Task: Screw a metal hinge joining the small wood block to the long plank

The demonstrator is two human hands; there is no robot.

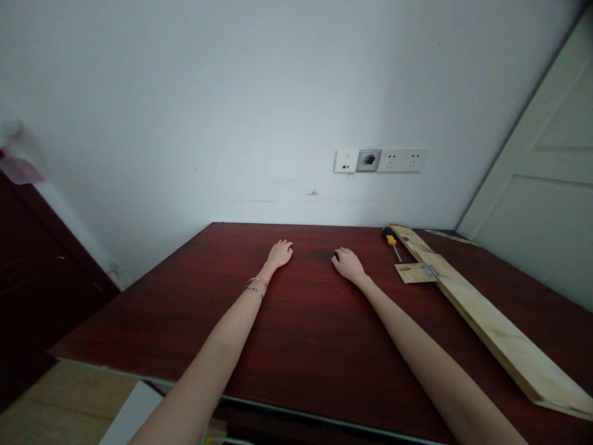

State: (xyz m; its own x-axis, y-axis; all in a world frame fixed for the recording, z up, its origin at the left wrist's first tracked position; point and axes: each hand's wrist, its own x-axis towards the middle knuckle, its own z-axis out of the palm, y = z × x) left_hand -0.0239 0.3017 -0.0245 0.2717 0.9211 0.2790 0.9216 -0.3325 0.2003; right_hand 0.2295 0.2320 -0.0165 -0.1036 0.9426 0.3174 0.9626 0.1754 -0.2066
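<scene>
My left hand [280, 253] rests palm down on the dark red tabletop [296, 346], its fingers loosely apart and nothing in it. Two thin bracelets [257, 286] circle that wrist. A short way to its right lies my right hand [349, 264], also palm down, with fingers slightly bent and holding nothing. Nearest to the right hand is a screwdriver [391, 241] with a black and yellow handle. Beside it lies a long wooden board [491, 315]. A small wood piece [412, 273] meets the board's left side, with a metal hinge-like plate [432, 270] at the joint.
A white wall [278, 111] with a row of sockets [389, 161] rises behind the table. A pale panelled door [542, 179] stands at the right. On the far right of the tabletop lies a thin strip [451, 237]. A pink item [21, 170] is at the left edge.
</scene>
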